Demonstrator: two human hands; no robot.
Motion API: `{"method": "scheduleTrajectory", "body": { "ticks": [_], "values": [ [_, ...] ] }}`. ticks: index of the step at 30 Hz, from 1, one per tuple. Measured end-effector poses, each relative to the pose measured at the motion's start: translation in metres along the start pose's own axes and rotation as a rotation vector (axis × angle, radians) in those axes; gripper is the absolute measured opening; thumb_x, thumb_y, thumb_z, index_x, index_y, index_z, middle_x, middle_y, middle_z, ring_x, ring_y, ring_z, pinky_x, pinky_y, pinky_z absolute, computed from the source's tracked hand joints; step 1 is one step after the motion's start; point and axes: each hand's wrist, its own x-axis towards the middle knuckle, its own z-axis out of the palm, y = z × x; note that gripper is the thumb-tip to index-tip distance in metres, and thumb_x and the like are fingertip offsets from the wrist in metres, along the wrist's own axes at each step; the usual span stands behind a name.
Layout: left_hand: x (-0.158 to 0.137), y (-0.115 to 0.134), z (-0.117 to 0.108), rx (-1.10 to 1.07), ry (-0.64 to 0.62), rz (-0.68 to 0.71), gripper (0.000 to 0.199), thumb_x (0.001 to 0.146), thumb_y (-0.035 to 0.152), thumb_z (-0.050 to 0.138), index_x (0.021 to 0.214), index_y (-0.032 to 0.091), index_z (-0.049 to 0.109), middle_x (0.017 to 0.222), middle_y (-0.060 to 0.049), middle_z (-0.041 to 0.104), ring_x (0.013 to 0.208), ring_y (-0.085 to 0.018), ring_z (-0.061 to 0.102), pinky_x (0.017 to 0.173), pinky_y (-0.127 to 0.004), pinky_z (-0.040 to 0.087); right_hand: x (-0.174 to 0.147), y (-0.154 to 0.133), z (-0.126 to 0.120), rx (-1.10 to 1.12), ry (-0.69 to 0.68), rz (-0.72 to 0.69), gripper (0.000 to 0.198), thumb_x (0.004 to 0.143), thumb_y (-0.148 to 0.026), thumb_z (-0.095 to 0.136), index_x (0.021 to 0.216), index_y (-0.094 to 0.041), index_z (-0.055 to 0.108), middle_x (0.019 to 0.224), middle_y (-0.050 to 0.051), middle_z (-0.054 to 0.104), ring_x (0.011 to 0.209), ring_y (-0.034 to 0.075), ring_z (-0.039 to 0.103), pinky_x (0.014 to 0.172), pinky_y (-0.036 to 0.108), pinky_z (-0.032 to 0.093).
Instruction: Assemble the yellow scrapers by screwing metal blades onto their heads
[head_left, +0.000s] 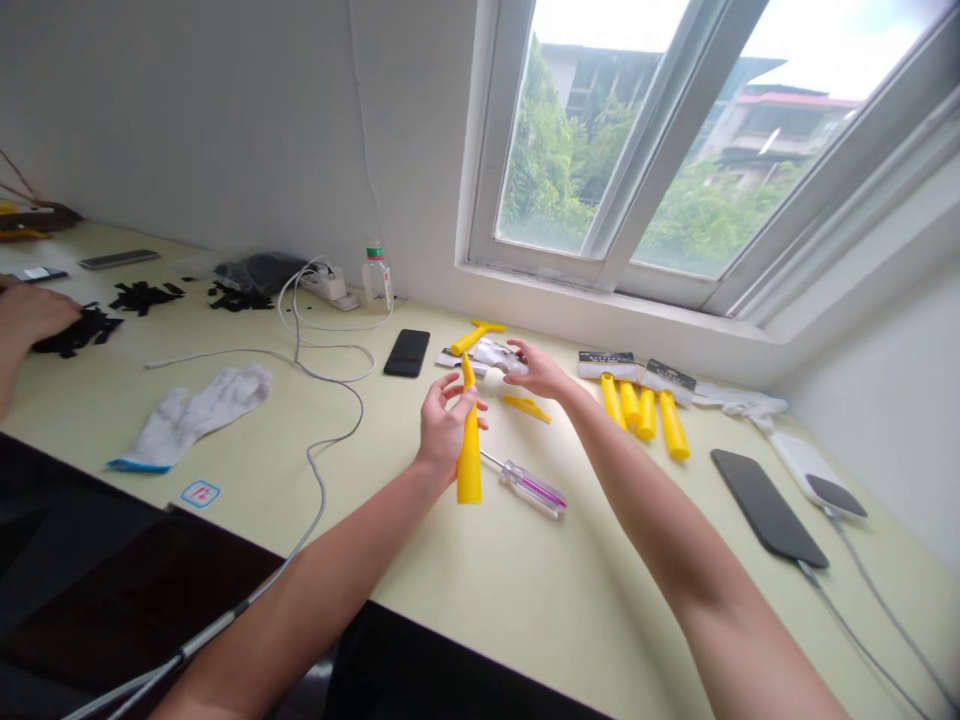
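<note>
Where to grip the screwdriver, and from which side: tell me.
Probably best by the thick handle of the screwdriver, from the near right: that end points away from the left hand, whose yellow tool hides the tip of the thin shaft.

Holds a yellow tool (469, 460) in the left grip (444, 425) over the bench (525, 590), near a clear-handled screwdriver (531, 485). Has the right grip (538, 370) beside white packaging (496, 352), without showing clear contact, near a flat yellow piece (526, 408). Shows four more yellow handles (673, 425) farther right.
</note>
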Motion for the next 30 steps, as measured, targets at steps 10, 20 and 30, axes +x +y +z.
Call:
{"method": "scheduleTrajectory", "body": {
  "ticks": [10, 20, 30],
  "values": [
    [0.049, 0.026, -0.026, -0.191, 0.365, 0.031, 0.008, 0.096, 0.018, 0.044, 0.102, 0.019, 0.049, 0.110, -0.007, 0.060, 0.069, -0.011, 0.068, 0.064, -0.025, 0.057, -0.152, -0.046, -0.043, 0.153, -0.144, -0.204, 0.083, 0.076, -0.041, 0.075, 0.146, -0.038, 0.031, 0.134, 0.007, 0.052, 0.112, 0.024, 0.058, 0.095, 0.043, 0.051],
    [0.024, 0.001, -0.003, -0.275, 0.173, -0.042, 0.007, 0.096, 0.018, 0.050, 0.103, 0.017, 0.053, 0.114, -0.012, 0.066, 0.096, -0.019, 0.071, 0.092, -0.037, 0.055, -0.164, -0.072, -0.024, 0.074, -0.067, -0.332, 0.083, 0.078, -0.025, 0.072, 0.148, -0.038, 0.028, 0.136, 0.009, 0.045, 0.107, 0.023, 0.060, 0.094, 0.042, 0.051],
    [0.014, 0.002, -0.006, 0.019, 0.032, -0.230, 0.017, 0.094, 0.025, 0.054, 0.100, 0.013, 0.064, 0.091, -0.012, 0.071, 0.081, -0.023, 0.073, 0.073, -0.039, 0.061, -0.164, -0.067, -0.023, -0.090, 0.024, -0.340, 0.080, 0.080, -0.028, 0.069, 0.147, -0.038, 0.027, 0.132, 0.009, 0.048, 0.076, 0.015, 0.061, 0.069, 0.031, 0.051]
  ]
}}
